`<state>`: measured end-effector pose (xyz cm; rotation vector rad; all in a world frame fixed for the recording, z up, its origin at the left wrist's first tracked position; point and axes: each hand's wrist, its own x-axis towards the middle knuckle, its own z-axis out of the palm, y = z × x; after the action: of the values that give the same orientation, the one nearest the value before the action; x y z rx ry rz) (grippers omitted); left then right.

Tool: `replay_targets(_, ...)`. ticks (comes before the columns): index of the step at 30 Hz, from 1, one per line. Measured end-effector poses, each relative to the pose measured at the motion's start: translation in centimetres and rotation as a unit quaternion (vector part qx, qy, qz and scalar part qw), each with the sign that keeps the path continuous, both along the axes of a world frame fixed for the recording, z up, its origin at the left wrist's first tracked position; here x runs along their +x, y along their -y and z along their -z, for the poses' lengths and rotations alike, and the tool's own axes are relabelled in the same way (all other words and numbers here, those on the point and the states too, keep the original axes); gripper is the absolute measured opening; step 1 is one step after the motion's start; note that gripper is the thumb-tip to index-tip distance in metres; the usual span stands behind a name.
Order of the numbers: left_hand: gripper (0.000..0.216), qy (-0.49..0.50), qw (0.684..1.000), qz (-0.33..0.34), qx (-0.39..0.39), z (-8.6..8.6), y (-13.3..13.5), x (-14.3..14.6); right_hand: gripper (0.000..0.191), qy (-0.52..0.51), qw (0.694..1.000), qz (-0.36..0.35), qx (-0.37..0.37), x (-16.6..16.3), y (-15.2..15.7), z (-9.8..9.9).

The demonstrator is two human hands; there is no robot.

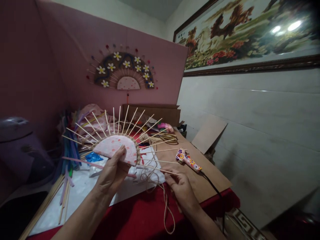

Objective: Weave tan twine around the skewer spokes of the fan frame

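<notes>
My left hand (pixel 113 171) grips a half-round, pink-patterned fabric panel (pixel 112 146), thumb on its front and fingers behind it. Thin wooden sticks (pixel 133 121) fan out from its curved edge, where twine is woven in a narrow band. Close to the lowest stick on the right, the fingers of my right hand (pixel 181 188) are pinched together on twine (pixel 165 200). Whether they also press on that stick is hard to see. Loose twine hangs in a loop beside this hand, over the red cloth.
A flower-patterned glue gun (pixel 187 160) with a black cord lies on brown board (pixel 210 180) at right. Coloured strips (pixel 68 150) and sticks lie at left. Behind are pink cloth (pixel 91 111) and a cardboard box (pixel 152 113). A decorated fan (pixel 125 66) hangs on the pink panel.
</notes>
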<state>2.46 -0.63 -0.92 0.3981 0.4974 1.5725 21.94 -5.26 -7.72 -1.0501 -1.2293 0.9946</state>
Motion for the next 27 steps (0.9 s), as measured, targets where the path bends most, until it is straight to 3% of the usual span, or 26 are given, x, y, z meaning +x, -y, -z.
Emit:
replay_targets(5,0.015,-0.012,1.0,-0.002,0.003,0.0,0.2,0.0,0.032,-0.138,0.989,-0.06,0.012,-1.6,-0.9,-2.0)
replay_targets(9,0.017,-0.008,1.0,0.004,-0.002,-0.1,0.3,0.0,0.034,-0.208,0.97,-0.123,-0.038,-2.9,-1.3,-3.1)
replay_targets(15,0.02,0.011,1.0,0.0,-0.005,-0.3,0.4,0.1,0.019,-0.213,0.97,-0.105,-0.054,-3.5,-1.5,-2.6)
replay_targets(27,0.024,0.027,1.0,0.004,-0.01,-0.6,0.8,0.4,0.015,-0.21,0.97,-0.101,-0.062,-3.4,-1.4,-2.3)
